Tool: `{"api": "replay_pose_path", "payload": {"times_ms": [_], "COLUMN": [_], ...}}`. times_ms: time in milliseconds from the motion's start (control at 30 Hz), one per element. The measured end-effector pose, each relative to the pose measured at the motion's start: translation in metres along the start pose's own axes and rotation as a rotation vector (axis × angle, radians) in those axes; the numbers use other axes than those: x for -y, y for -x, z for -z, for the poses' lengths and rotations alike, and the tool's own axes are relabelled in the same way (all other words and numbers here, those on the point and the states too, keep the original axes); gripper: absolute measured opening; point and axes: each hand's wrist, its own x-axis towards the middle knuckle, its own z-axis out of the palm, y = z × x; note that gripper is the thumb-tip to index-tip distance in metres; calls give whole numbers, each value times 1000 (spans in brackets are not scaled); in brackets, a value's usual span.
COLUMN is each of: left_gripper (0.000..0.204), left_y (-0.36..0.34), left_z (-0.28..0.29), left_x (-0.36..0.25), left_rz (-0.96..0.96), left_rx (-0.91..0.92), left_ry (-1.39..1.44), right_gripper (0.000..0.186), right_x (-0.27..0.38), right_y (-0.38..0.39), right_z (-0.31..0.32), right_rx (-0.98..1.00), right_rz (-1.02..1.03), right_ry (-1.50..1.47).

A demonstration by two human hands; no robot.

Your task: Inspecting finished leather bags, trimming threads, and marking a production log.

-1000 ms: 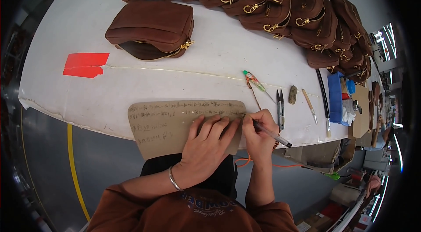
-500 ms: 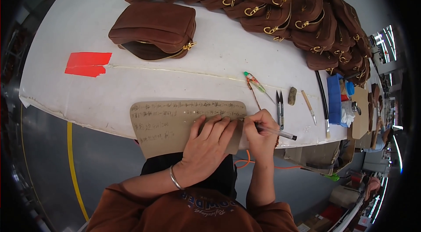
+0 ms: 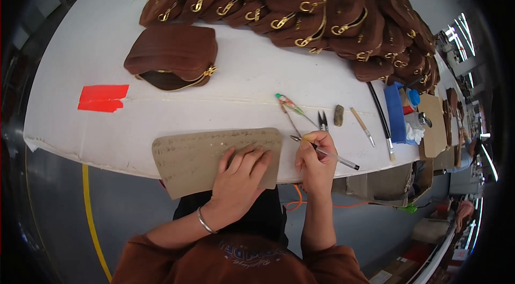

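My left hand [image 3: 238, 179] lies flat, fingers spread, on a grey-brown card [image 3: 188, 163] with rounded corners and rows of handwriting. The card overhangs the near edge of the table. To its right, my right hand [image 3: 317, 174] grips a clear-barrelled pen [image 3: 337, 157] with a black cap end. The pen's tip points left and is lifted off the card. Just beyond this hand are black thread snips [image 3: 322, 120], partly hidden by it, and a slim tool with a green end [image 3: 289, 104].
A brown zippered pouch [image 3: 171, 53] sits partly unzipped beyond the card, near red tape [image 3: 102, 98]. Many similar pouches [image 3: 295, 8] are piled at the back. On the right lie a dark block [image 3: 338, 115], a wooden-handled tool [image 3: 363, 127], a brush [image 3: 381, 120] and a blue bin [image 3: 395, 112].
My right hand has lifted the pen off the card and moved slightly right of it. My left hand stays on the card, which is turned slightly. The view has shifted.
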Motion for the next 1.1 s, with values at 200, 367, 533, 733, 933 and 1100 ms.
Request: {"api": "replay_pose_path", "payload": {"times_ms": [200,367,533,733,933,1100], "left_gripper": [78,74,65,52,47,50], "left_y": [7,10,14,12,14,14], "left_z": [7,4,9,1,-3,-7], "left_x": [-1,-2,0,-1,-4,-26], "left_rz": [-16,-62,-79,-60,-65,-83], "left_rx": [18,2,-14,-90,-134,-152], "left_ry": [0,44,54,124,130,132], "right_gripper": [16,25,31,32,28,41], "right_x": [58,118,128,122,109,77], "right_y": [-42,-116,-172,-191,-138,-3], "right_z": [65,192,244,268,197,76], "right_rx": [-175,-561,-524,-540,-540,404], "right_rz": [318,544,335,324,634,-235], "right_ry": [333,1194,1709,1762,1410,702]}}
